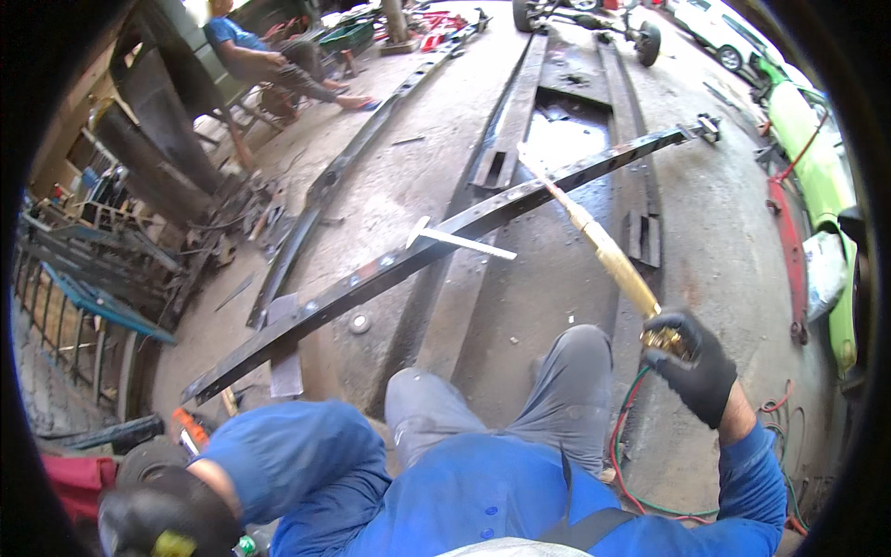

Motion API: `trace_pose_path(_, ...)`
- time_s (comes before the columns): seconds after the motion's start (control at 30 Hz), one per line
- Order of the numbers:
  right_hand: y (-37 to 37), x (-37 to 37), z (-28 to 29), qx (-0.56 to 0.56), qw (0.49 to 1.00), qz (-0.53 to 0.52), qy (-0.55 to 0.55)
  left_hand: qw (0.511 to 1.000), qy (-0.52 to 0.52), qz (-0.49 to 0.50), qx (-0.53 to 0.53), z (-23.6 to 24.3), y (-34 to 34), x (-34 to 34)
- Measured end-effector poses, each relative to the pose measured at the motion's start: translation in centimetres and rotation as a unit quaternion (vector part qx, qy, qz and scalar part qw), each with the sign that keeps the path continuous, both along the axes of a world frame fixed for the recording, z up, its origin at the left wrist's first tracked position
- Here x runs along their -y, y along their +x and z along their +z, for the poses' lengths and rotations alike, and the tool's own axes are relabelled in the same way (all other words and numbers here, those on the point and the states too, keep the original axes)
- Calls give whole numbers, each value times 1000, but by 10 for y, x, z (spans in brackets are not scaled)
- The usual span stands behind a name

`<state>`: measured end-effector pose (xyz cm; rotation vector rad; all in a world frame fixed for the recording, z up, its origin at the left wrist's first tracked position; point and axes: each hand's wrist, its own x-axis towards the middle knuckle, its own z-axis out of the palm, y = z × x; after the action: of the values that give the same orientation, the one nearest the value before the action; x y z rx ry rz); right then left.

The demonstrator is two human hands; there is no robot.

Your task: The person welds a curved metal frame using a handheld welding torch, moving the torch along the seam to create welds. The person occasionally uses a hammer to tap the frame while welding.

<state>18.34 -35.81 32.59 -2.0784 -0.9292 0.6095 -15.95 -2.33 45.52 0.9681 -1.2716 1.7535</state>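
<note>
Bare concrete floor (520,306) runs through a cluttered workshop. Nearest, at the lower left, the left hand (167,511) shows as a dark rounded form at the end of a blue sleeve, its fingers hidden, so whether it is open or closed cannot be told; an orange tool (190,429) lies just beyond it. At the right, the black-gloved right hand (691,362) is closed round the brass valve end of a long torch (608,255), with red and green hoses (617,427) trailing below. The torch's long axis slants from that hand forward and leftward, its narrow tip pointing away from the body over a dark steel beam (371,278); contact between the two cannot be told. The beam stretches diagonally from near left to far right, a white T-shaped tool (464,243) lying across it. Farther out are a second dark rail (320,195), a red floor jack (789,260) beside a green car (817,167), a seated person (269,60) and a wheeled axle (594,20).
</note>
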Motion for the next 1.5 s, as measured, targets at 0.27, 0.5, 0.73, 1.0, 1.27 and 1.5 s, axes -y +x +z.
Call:
trace_pose_path(0.27, -56, 28, 12, 5, 999, 0, -43, 904, -83, -320, -271, -170, 140, 18)
trace_pose_path(0.5, -34, 9, -6, 33, 997, 20, -63, 798, 65, -499, -331, -243, 140, 37)
trace_pose_path(0.73, 1, -45, -46, 78, 989, 123, -16, 746, 142, -537, -367, -268, 121, 44)
trace_pose_path(1.0, 10, -153, -125, 110, 959, 253, 60, 773, 91, -489, -393, -308, 84, 67)
trace_pose_path(1.27, -4, -231, -188, 84, 953, 280, 82, 786, 53, -449, -422, -327, 76, 63)
trace_pose_path(1.5, -28, -216, -230, 93, 959, 254, 82, 789, 3, -411, -457, -350, 86, 24)
